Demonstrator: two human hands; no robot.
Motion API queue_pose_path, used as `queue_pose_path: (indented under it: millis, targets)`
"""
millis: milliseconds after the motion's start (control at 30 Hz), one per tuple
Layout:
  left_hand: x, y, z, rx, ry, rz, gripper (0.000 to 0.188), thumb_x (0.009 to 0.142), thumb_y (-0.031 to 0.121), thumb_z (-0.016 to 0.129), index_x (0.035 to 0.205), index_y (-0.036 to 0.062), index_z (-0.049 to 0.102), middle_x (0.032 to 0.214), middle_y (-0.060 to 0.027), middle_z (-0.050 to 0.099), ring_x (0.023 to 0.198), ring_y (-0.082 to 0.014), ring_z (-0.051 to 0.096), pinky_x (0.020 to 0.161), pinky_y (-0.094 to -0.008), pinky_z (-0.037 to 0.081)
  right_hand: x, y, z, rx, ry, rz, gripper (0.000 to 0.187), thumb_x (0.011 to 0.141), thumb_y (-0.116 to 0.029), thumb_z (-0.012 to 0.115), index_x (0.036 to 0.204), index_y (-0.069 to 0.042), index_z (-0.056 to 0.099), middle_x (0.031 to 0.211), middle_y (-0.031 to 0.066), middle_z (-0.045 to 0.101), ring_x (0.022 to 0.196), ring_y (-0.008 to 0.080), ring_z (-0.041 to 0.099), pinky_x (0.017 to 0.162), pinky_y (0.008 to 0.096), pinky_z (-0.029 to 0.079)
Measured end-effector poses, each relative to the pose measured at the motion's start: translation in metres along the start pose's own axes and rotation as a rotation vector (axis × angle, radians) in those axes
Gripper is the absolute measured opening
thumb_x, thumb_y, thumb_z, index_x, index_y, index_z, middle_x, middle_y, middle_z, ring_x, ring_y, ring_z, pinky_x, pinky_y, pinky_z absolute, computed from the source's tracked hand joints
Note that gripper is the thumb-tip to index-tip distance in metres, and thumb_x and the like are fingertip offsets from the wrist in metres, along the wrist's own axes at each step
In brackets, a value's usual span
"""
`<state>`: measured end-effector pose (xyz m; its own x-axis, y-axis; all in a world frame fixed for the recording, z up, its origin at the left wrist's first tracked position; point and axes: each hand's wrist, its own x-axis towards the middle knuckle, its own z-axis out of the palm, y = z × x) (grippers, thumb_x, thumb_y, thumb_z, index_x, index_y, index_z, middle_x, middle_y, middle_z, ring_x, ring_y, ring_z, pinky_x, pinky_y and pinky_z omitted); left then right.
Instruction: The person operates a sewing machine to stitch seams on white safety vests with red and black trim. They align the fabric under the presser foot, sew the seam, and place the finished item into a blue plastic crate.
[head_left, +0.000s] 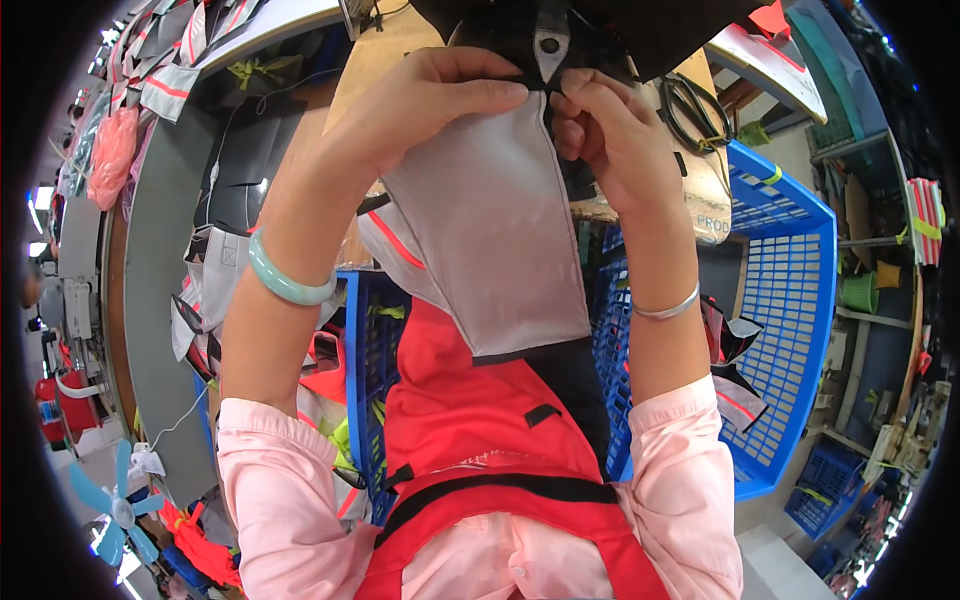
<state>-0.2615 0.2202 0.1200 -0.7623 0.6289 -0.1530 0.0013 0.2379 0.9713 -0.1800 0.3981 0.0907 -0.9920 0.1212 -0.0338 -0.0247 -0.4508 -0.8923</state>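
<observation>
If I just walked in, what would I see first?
Two hands, the left hand and right hand, pinch the top edge of a grey cloth panel in the middle. Below it hangs red fabric, and a big blue crate sits on the right.

1. Fabric panel [490, 230]: pale grey, black trim, thin red stripe on the piece beneath.
2. Garment [470, 420]: bright red, black straps.
3. Crate [790, 290]: blue lattice.
4. Sleeves [280, 500]: light pink.
5. Bangle [285, 285]: mint green.
6. Bracelet [668, 308]: silver.
7. Fan [110, 505]: light blue.
</observation>
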Motion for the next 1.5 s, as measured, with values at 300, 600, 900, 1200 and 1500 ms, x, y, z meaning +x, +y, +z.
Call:
queue_pose_path:
  millis: [300, 600, 900, 1200, 1500]
  targets:
    - [-0.003, -0.001, 0.0, -0.109, 0.077, 0.053, 0.032, 0.081, 0.02, 0.072, 0.106, 0.0023, 0.064, 0.088, -0.001, 0.064, 0.078, -0.007, 0.06, 0.072, -0.0204, 0.047, -0.005, -0.001, -0.007, 0.101, 0.015, -0.144, 0.017, 0.087, -0.017, 0.061, 0.091, 0.0, 0.061, 0.075, 0.0016, 0.054, 0.062, 0.0098, 0.051, 0.058, 0.0249, 0.041]
    - [-0.055, -0.002, 0.022, 0.004, -0.15, 0.061, 0.029, 0.083, 0.018, 0.068, 0.106, 0.0014, 0.063, 0.09, 0.0, 0.062, 0.083, -0.0058, 0.056, 0.076, -0.0208, 0.044, -0.083, 0.012, 0.011, -0.728, -0.129, -0.021, 0.031, 0.084, -0.02, 0.061, 0.106, 0.003, 0.062, 0.094, 0.0139, 0.066, 0.086, 0.0178, 0.062, 0.075, 0.0285, 0.048]
    - [-0.116, -0.025, 0.016, -0.148, -0.432, -0.094, 0.025, 0.089, 0.024, 0.062, 0.088, -0.0016, 0.06, 0.075, -0.0001, 0.058, 0.071, -0.0058, 0.052, 0.064, -0.0222, 0.044, -0.15, -0.012, -0.032, -0.496, -0.003, -0.156, 0.031, 0.087, -0.012, 0.061, 0.113, 0.004, 0.059, 0.103, 0.0079, 0.064, 0.096, 0.0128, 0.058, 0.081, 0.0281, 0.047]
    - [-0.112, 0.022, 0.037, 0.278, -0.346, 0.228, 0.015, 0.085, 0.011, 0.064, 0.087, -0.0036, 0.061, 0.077, -0.0087, 0.063, 0.069, -0.0147, 0.059, 0.062, -0.0282, 0.046, -0.123, -0.055, 0.024, -1.402, -0.367, -0.557, 0.026, 0.073, -0.012, 0.067, 0.097, -0.005, 0.062, 0.092, 0.0114, 0.062, 0.089, 0.0298, 0.058, 0.086, 0.0408, 0.044]
    - [-0.074, 0.007, 0.023, 0.519, 0.054, 0.268, 0.021, 0.087, 0.018, 0.059, 0.091, -0.002, 0.065, 0.079, -0.0077, 0.065, 0.074, -0.0097, 0.058, 0.068, -0.0241, 0.045, -0.077, -0.03, 0.011, -0.965, 0.026, -0.274, 0.017, 0.081, -0.014, 0.06, 0.088, 0.002, 0.062, 0.074, 0.0126, 0.06, 0.062, 0.0221, 0.055, 0.058, 0.0293, 0.043]
